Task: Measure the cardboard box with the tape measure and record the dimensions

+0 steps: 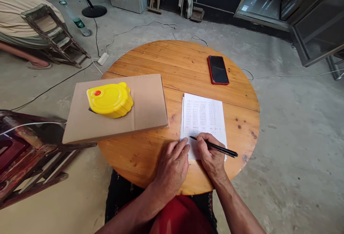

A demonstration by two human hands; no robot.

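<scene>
A small stack of white paper (204,115), covered with rows of handwriting in columns, lies near the front of the round wooden table. My right hand (212,157) grips a black pen (221,149) over the lower part of the top sheet. The pen's tip is close to the paper, to the left; whether it touches I cannot tell. My left hand (173,164) rests on the table with its fingers slightly bent and laid over the sheet's lower left edge, holding nothing.
On the wooden table (172,60), a phone in a red case (218,70) lies beyond the paper. A cardboard box (147,101) with a yellow tape-measure-shaped case (110,99) on top overhangs the left edge. A person sits on a wooden chair (53,33) beside a bottle (77,22); cables cross the floor.
</scene>
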